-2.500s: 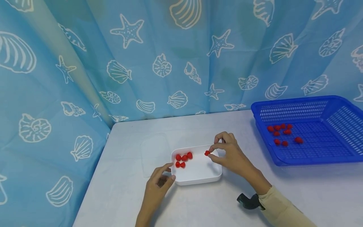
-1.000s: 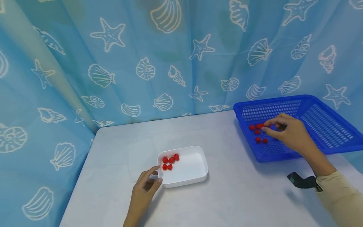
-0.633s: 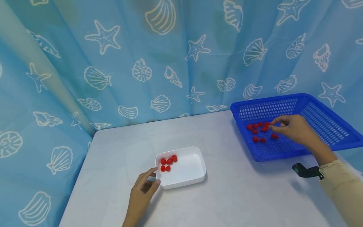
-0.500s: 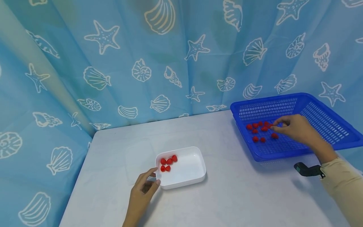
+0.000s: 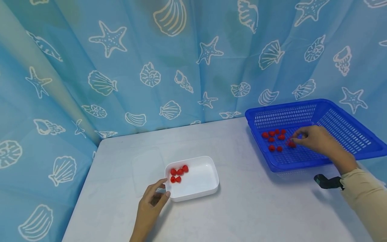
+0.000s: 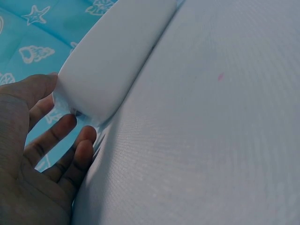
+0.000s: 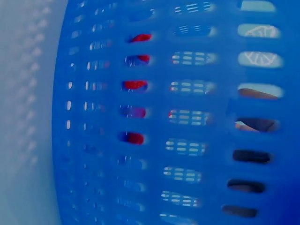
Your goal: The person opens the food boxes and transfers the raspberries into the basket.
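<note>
In the head view my left hand [image 5: 152, 201] rests at the left end of a shallow white container [image 5: 198, 179]. Thumb and forefinger touch its outer wall, and the other fingers curve loosely. In the left wrist view my thumb [image 6: 44, 86] meets the container's edge. Inside, several raspberries [image 5: 180, 171] cluster at the left. My right hand [image 5: 314, 139] reaches into a blue mesh basket [image 5: 305, 164], thumb and forefinger pinching a blurred raspberry [image 5: 288, 141] low beside another. More raspberries [image 5: 271, 148] lie on the basket floor. The basket wall [image 7: 159, 159] mostly hides that hand in the right wrist view.
A flat, clear plastic lid [image 5: 146, 168] lies left of the container on the white table [image 5: 242, 208]. A blue seashell-print curtain [image 5: 181, 67] stands along the back and left. A black wrist-worn device [image 5: 326, 181] juts from the right sleeve, below the basket.
The right hand has carried a raspberry from over the container into the basket, then moved slightly down and nearer. The view has turned right. The left hand stays at the container.
</note>
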The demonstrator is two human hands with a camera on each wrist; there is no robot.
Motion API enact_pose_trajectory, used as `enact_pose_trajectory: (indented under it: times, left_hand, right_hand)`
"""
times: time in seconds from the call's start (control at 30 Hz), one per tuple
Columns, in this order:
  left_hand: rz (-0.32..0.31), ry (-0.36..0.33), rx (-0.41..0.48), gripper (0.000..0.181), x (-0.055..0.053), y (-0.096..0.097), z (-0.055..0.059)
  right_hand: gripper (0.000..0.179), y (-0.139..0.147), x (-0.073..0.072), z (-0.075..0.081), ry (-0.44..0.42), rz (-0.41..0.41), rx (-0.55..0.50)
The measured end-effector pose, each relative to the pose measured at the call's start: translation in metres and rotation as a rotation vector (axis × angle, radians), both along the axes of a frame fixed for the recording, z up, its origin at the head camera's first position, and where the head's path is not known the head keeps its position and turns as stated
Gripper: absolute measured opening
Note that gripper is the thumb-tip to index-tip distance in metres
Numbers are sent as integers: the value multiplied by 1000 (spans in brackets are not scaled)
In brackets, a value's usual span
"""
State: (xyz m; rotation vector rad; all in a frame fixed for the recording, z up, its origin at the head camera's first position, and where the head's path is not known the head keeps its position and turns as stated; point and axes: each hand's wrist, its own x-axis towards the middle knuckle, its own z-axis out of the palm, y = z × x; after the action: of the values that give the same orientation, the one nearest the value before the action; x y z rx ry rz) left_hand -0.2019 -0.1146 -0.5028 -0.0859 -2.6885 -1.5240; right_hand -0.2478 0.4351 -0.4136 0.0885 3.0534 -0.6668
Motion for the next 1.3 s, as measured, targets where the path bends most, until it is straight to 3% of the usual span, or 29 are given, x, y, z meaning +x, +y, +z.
enact_pose_trajectory:
  times: [0.2, 0.43, 0.63, 0.77, 1.1, 1.3]
  left_hand:
    - [14, 8, -6, 41, 0, -5, 1]
    - [3, 17, 11, 41, -5, -5, 2]
    - [-22, 41, 42, 40, -6, -5, 1]
    - [-27, 39, 29, 41, -6, -5, 0]
    - [-40, 65, 26, 41, -5, -5, -1]
    - [-30, 57, 15, 41, -5, -5, -1]
  right_hand:
    - [32, -13, -1, 3, 26, -14, -2]
    - [51, -38, 7, 18, 109, -44, -29]
    - [44, -70, 13, 21, 204, -22, -101]
    - [35, -95, 17, 23, 210, -6, -162]
    - [20, -153, 17, 17, 286, 145, -206]
    - [18, -185, 11, 6, 277, 218, -247]
